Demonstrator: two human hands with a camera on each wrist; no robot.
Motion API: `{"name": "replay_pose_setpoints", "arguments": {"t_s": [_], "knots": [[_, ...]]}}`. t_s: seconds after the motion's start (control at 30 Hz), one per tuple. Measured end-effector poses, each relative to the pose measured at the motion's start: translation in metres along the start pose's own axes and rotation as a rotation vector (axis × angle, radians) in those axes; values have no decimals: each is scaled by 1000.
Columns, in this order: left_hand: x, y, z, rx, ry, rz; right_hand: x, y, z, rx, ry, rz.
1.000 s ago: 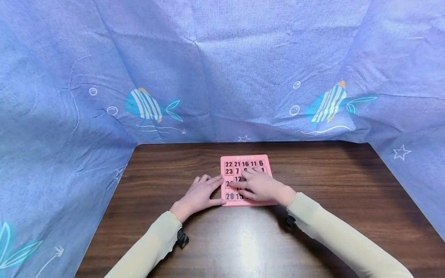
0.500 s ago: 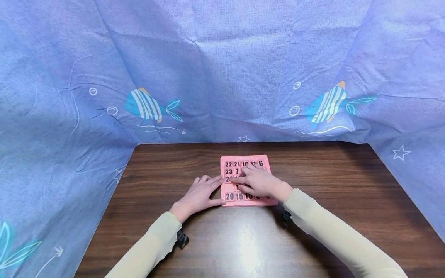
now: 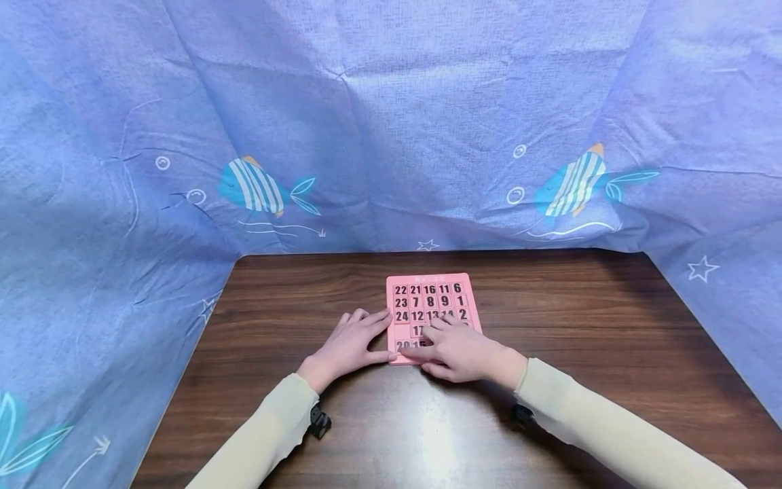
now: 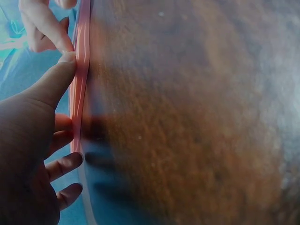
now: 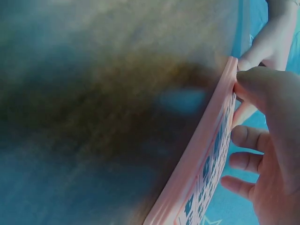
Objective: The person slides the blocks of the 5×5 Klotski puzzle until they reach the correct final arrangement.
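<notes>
A pink sliding number puzzle lies flat on the table, its tiles showing black numbers. Tile 24 is in the third row at the left column, with a bare slot just below it. My left hand rests at the puzzle's left edge, thumb by the near corner and a finger higher up. My right hand lies over the near right part, its extended index finger on tile 20. Several tiles under that hand are hidden. In the right wrist view, the puzzle appears edge-on beside my fingers.
The brown wood-grain table surrounds the puzzle. Behind it and along the sides hangs a blue curtain printed with fish and stars. A black device is strapped at my left wrist.
Tile 24 has slid away from me by one row, leaving the slot below it. My right hand has then moved nearer, its index finger now on tile 20. The left hand stays put.
</notes>
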State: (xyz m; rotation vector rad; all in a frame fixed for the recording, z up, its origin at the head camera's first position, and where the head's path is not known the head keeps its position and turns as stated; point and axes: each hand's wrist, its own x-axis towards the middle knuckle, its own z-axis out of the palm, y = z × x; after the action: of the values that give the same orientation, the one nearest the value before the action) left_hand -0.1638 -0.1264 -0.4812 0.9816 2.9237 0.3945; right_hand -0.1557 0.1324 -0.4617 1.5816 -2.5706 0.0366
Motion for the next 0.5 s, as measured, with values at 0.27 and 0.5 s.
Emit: {"name": "replay_pose_setpoints", "arguments": {"t_s": [0.27, 0.5], "knots": [[0, -2, 1, 10, 11, 7, -1, 4, 3, -33, 3, 24], [0, -1, 1, -4, 1, 4, 5, 15, 7, -31, 18, 29]]}}
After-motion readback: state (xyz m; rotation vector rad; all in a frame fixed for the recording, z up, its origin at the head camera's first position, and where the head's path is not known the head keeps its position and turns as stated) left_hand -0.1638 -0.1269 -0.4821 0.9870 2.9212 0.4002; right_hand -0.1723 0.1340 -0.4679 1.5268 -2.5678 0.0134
